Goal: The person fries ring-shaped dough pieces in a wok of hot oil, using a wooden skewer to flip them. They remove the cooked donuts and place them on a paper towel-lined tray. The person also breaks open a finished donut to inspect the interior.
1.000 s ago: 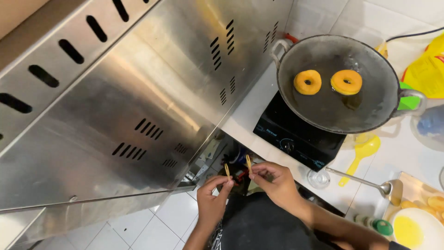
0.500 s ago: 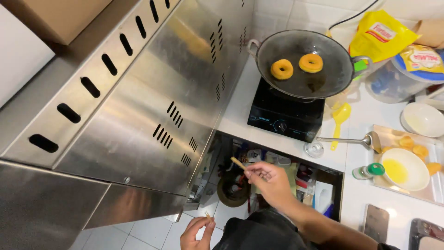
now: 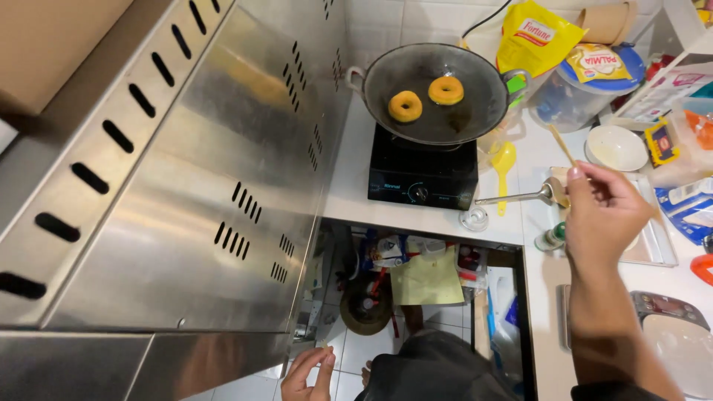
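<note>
My right hand is raised over the counter to the right of the stove, holding a thin wooden stick that points up and left. My left hand hangs low by my waist near the floor, its fingers pinched on a short bit of wood. A dark wok sits on a black single-burner stove, with two golden ring doughnuts floating in oil.
A steel range hood fills the left side. A yellow ladle, a metal utensil, a white bowl, a yellow bag and a lidded tub crowd the counter. Clutter lies in the open space below the stove.
My right hand has risen from below the counter edge to above the counter at the right, carrying a stick. My left hand dropped lower. The view shifted toward the right.
</note>
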